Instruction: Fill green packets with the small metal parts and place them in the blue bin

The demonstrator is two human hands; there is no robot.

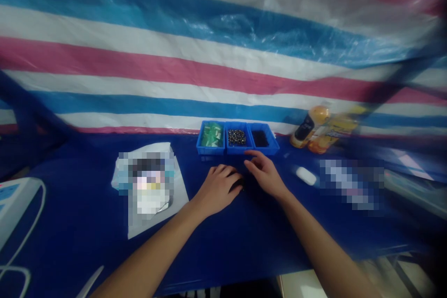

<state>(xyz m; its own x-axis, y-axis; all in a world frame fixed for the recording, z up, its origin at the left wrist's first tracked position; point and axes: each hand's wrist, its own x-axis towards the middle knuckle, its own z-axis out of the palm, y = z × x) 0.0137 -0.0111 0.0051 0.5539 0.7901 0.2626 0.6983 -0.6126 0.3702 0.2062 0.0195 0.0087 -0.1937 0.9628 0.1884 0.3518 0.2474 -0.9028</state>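
Left hand [218, 190] curled over a small dark object [238, 185], grip impossible to call; right hand [263, 174] open, fingers spread, just below a blue compartment tray [237, 150]!

readable text: none | bottle labels [305, 128]: blurred | (pixelated patches [150, 184] too)

Pink, white and blue striped plastic sheeting [195, 51] filling twelve o'clock, dark blue worktop [70, 237] below, pale floor [303, 285] peeking out at five!
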